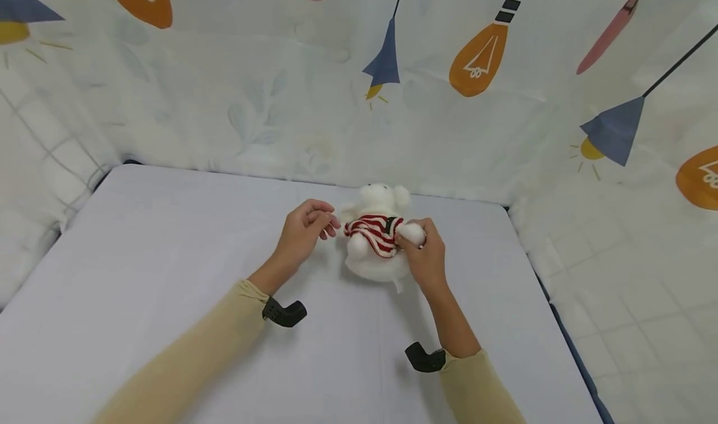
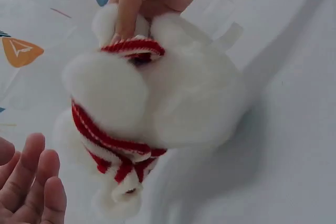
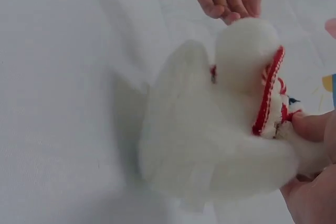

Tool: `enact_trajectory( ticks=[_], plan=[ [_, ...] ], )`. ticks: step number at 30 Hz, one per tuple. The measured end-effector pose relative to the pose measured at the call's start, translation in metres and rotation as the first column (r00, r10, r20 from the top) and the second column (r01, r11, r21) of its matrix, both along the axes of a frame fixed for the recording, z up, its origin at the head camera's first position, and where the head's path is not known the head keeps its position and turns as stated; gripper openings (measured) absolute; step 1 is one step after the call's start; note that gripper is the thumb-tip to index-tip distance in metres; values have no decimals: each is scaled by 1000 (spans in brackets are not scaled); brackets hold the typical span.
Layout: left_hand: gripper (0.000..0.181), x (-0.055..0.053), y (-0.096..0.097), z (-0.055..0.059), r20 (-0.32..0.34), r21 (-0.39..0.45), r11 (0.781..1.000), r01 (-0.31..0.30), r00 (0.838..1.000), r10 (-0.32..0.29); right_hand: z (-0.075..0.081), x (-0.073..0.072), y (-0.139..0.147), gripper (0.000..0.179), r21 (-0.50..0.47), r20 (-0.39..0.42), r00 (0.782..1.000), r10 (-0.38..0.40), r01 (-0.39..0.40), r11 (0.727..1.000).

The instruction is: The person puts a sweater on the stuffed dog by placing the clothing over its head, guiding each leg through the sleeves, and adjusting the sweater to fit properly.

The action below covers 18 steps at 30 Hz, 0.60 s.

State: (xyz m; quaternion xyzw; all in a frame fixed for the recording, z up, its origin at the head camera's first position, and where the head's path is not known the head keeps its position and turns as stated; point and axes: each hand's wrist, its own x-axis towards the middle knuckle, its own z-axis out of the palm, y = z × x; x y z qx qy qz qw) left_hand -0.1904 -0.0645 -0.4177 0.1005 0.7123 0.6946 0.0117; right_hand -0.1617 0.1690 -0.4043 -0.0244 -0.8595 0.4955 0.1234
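Observation:
A white plush toy (image 1: 374,269) with round ears wears a red-and-white striped knit top (image 1: 377,232). It sits tilted back on the table, its body bulky and fluffy in the right wrist view. My right hand (image 1: 429,259) grips one of its arms, thumb at the edge of the knit top. On the toy's other side, my left hand (image 1: 303,232) hovers beside the opposite arm, fingers loosely bent and holding nothing. In the left wrist view, a small gap separates the left fingertips (image 2: 50,163) from the plush. A white tag (image 3: 198,184) hangs from its lower body.
A white cloth covers the table (image 1: 168,237), whose back edge runs close behind the toy. Pale curtains (image 1: 314,112) printed with lamps and bulbs hang behind and at both sides. Black curved devices (image 1: 285,312) are worn at both wrists.

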Motion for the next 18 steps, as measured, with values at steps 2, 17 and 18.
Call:
enact_trajectory(
  ticks=[2, 17, 18],
  plan=[
    [19, -3, -4, -3, -8, -81, 997, 13, 1000, -14, 2, 1, 0, 28, -52, 25, 999, 20, -19, 998],
    [26, -4, -12, -19, -118, -397, 916, 65, 986, -122, -3, 2, -6, 25, -508, 271, 952, 141, 17, 861],
    [22, -4, -12, -19, -101, -390, 919, 57, 989, -104, -5, 2, -6, 25, -494, 304, 939, 159, 13, 869]
  ],
)
